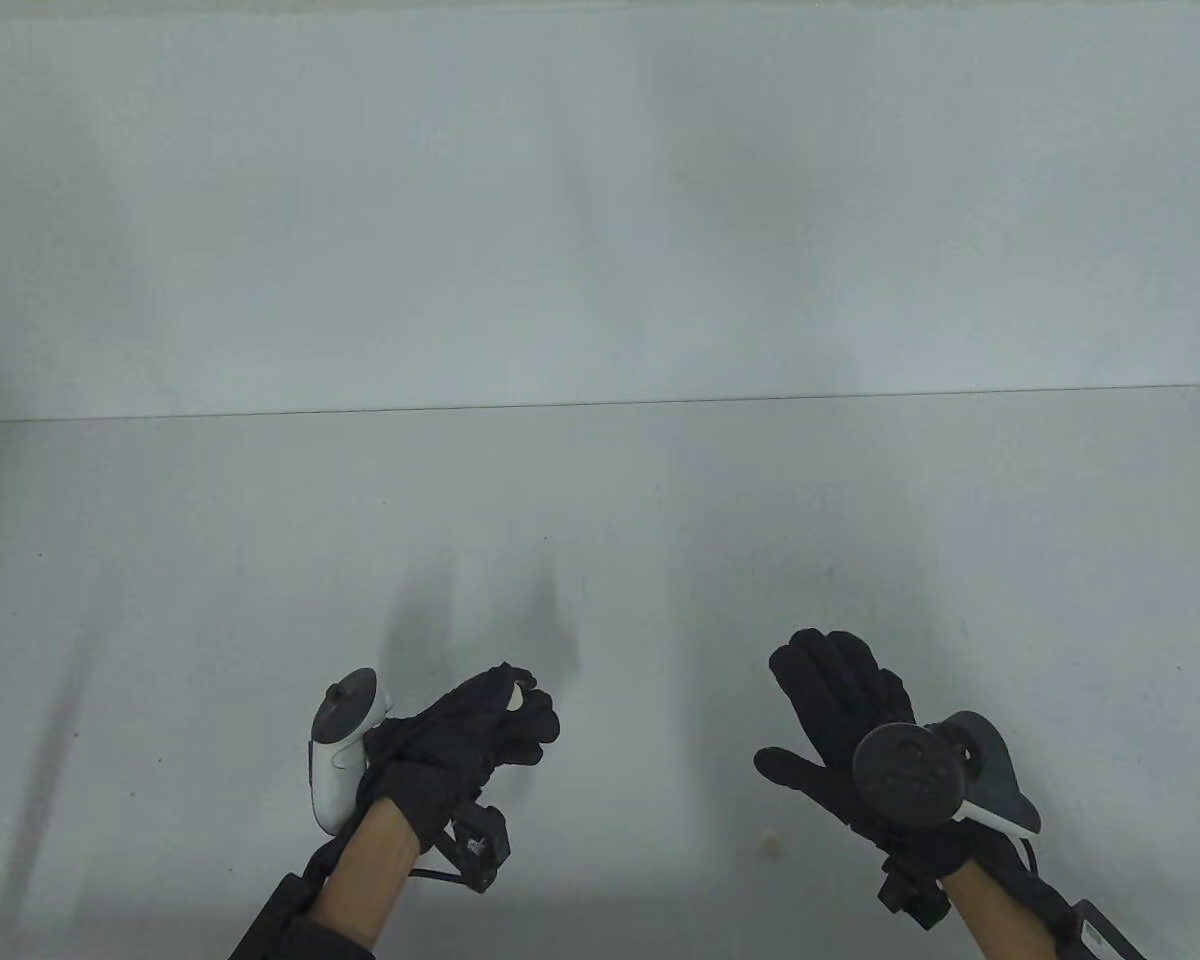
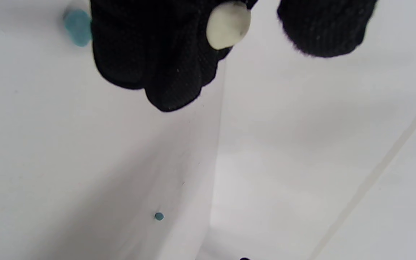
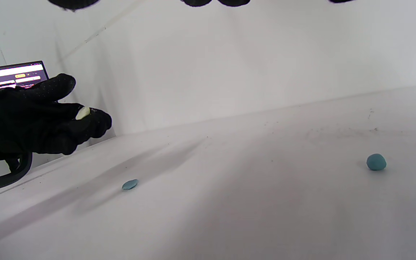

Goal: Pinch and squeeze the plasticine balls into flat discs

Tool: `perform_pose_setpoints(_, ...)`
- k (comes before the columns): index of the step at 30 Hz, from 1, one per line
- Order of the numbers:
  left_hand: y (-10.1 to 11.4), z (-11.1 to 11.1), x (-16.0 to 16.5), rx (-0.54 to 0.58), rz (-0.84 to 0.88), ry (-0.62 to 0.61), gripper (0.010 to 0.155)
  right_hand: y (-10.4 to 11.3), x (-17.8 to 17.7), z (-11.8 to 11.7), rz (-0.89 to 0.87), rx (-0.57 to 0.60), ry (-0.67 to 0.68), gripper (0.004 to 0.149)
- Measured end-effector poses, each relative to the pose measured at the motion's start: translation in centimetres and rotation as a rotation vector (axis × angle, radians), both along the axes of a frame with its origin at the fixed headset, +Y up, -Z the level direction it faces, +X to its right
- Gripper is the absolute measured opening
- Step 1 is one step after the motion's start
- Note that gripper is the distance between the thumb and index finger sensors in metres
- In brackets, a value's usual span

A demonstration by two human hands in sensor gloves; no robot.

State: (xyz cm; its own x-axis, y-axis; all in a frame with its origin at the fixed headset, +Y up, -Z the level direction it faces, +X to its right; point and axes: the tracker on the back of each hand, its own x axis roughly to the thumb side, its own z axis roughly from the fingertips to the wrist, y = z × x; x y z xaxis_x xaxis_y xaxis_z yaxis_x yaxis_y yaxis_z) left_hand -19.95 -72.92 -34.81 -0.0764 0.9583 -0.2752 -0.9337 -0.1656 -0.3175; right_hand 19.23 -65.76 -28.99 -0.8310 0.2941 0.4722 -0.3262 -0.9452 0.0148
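Observation:
My left hand hovers low over the white table with its fingers curled. A flattened white plasticine piece lies on the fingertips. In the left wrist view the white piece rests on the fingers, and the thumb stands apart from it. The right wrist view shows the same piece under a lifted thumb. My right hand is open and empty, fingers spread. A blue ball and a flat blue disc lie on the table.
A laptop screen glows at the far left behind my left hand. A white wall rises behind the table's back edge. In the left wrist view a blue piece and a small blue one lie on the table.

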Motion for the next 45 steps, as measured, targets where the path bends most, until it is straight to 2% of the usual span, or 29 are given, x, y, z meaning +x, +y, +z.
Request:
perform_pose_setpoints(6,0.4,-0.1,-0.3,0.028,-0.064,0.034,0.048,0.0,0.0,0.0,0.001,0.006,-0.002,0.084)
perform_pose_setpoints(14,1.0,-0.2,-0.5,0.068,-0.146,0.059,0.041,0.0,0.0,0.0,0.003,0.007,-0.002,0.084)
perform_pose_setpoints(18,0.3,0.0,-0.6,0.017,-0.106,0.063,0.045,0.0,0.0,0.0,0.002,0.007,-0.001,0.084)
perform_pose_setpoints(19,0.1,0.0,-0.6,0.008,-0.069,0.051,0.051,0.0,0.0,0.0,0.002,0.008,-0.002,0.084)
perform_pose_setpoints(20,-0.2,0.0,-0.5,0.000,-0.004,0.002,0.076,0.0,0.0,0.0,0.001,0.009,-0.001,0.084)
perform_pose_setpoints(23,-0.5,0.2,-0.5,0.000,0.041,0.023,0.091,0.0,0.0,0.0,0.000,0.009,0.000,0.084)
perform_pose_setpoints(25,-0.5,0.1,-0.6,-0.002,0.023,0.022,0.089,0.0,0.1,0.0,0.001,0.012,-0.002,0.084)
perform_pose_setpoints(27,-0.5,0.1,-0.7,-0.010,-0.017,0.048,0.081,0.1,0.1,0.0,-0.001,0.012,-0.001,0.084)
perform_pose_setpoints(32,-0.5,0.1,-0.7,-0.024,-0.077,0.079,0.049,0.0,0.0,0.0,0.002,0.012,0.000,0.084)
perform_pose_setpoints(36,-0.2,0.1,-0.7,-0.017,-0.100,0.079,0.043,0.0,0.0,0.1,0.003,0.011,0.000,0.084)
perform_pose_setpoints(43,0.1,0.0,-0.7,0.020,-0.125,0.091,0.046,0.0,0.0,0.1,0.003,0.014,0.002,0.084)
perform_pose_setpoints(44,-0.2,0.0,-0.7,0.019,-0.089,0.063,0.053,0.0,0.0,0.1,0.001,0.015,0.003,0.084)
perform_pose_setpoints(45,-0.4,0.0,-0.6,0.009,-0.014,0.009,0.074,0.0,0.0,0.0,0.000,0.015,0.003,0.084)
